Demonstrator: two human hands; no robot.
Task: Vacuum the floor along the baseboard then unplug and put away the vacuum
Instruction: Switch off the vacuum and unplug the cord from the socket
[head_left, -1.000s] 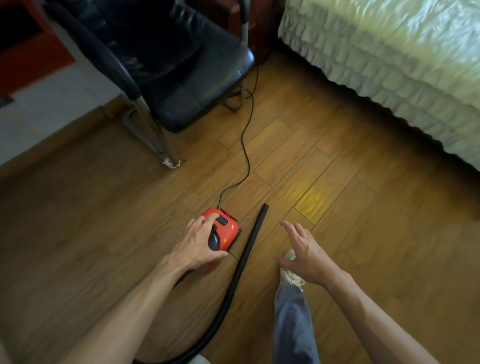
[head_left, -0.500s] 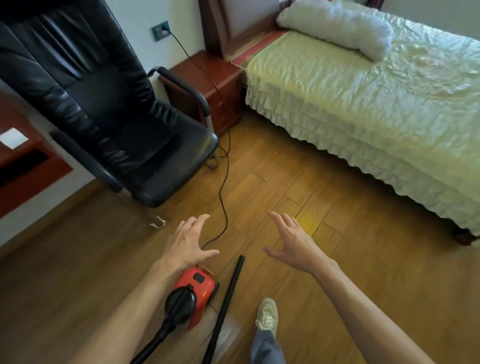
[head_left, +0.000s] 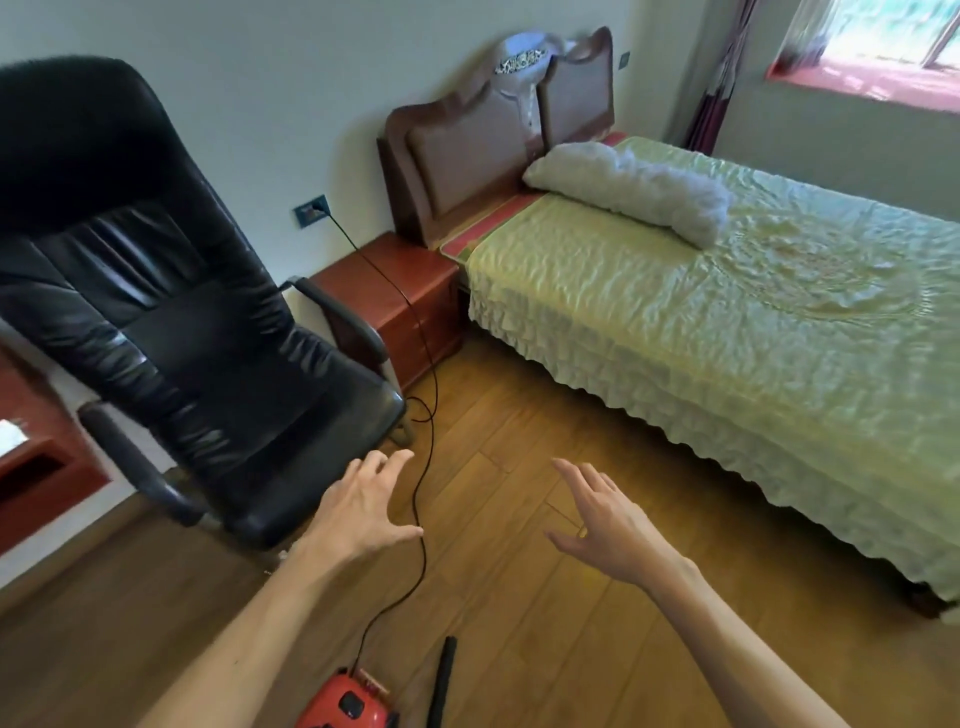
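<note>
Nearest the camera, at the bottom edge, the vacuum (head_left: 345, 701) sits on the wooden floor (head_left: 519, 597). It is a small red canister with black controls on top, and only its upper part is in view. Just to its right a black tube (head_left: 441, 680) lies on the boards, its end free.

Neither hand touches the machine. The left hand (head_left: 363, 506) is raised above the floor with fingers spread. Its grip holds nothing, though the thumb sits close to the power cord (head_left: 435, 387). The right hand (head_left: 605, 525) is likewise splayed and empty, well apart from the cord.

The cord runs from the vacuum past the left hand. It loops by the foot of the black chair (head_left: 208, 364), crosses the red-brown nightstand (head_left: 395, 280) and ends at the wall socket (head_left: 311, 209), where it is plugged in.

Judgement: with the vacuum set down and both hands free, the step in hand is the unplugging. The next move calls for an advance through the gap between chair and bed (head_left: 727, 312). It then calls for a reach over the nightstand to take the plug body itself, not the cord. The slack cord on the floor lies across that path and is a trip hazard.
</note>
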